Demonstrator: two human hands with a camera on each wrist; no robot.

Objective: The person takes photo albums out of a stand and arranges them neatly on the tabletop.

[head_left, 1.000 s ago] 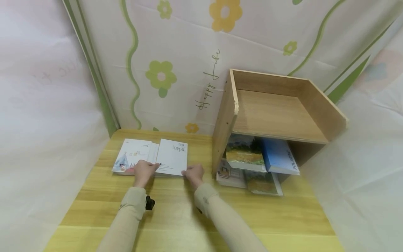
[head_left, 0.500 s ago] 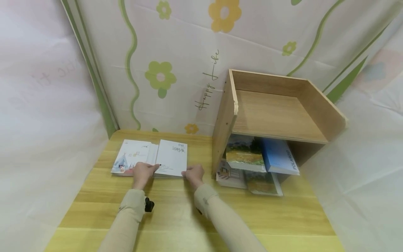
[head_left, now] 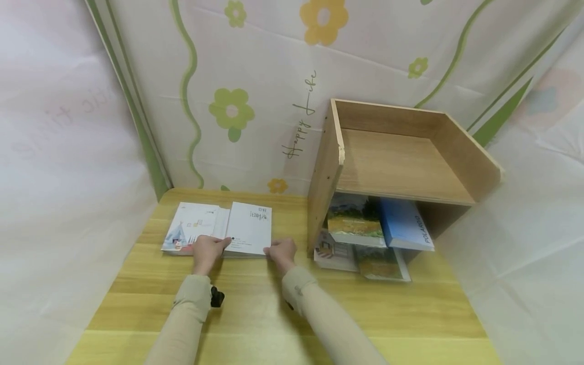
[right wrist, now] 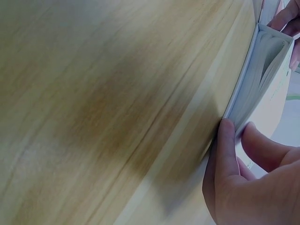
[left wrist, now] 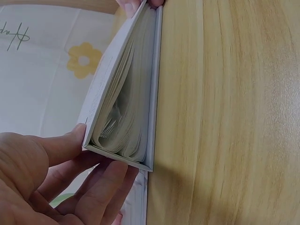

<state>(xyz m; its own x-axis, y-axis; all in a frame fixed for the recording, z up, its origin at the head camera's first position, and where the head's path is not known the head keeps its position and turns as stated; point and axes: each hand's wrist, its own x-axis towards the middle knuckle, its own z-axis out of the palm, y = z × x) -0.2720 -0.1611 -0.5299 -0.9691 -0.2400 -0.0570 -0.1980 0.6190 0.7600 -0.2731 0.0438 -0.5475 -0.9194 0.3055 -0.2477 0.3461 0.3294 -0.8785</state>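
A white hardcover book (head_left: 249, 228) with dark print lies on the table, its upper cover slightly raised and its pages bowed, as the left wrist view shows. My left hand (head_left: 209, 252) grips the near spine corner, thumb on the cover and fingers against the spine. At the opposite near corner my right hand (head_left: 282, 253) pinches the cover edges between thumb and fingers. To the left is another book (head_left: 191, 226) with a tent picture; my left hand partly covers its near right corner.
A wooden shelf unit (head_left: 406, 162) stands at the right of the table (head_left: 255, 314). In its lower part sit a blue POLAROID book (head_left: 406, 223), a landscape-covered book (head_left: 356, 220) and more books below. A flowered curtain (head_left: 255, 61) hangs behind.
Both hands keep their hold on the white book, which stays in place. Only a very slight shift of the head view shows.
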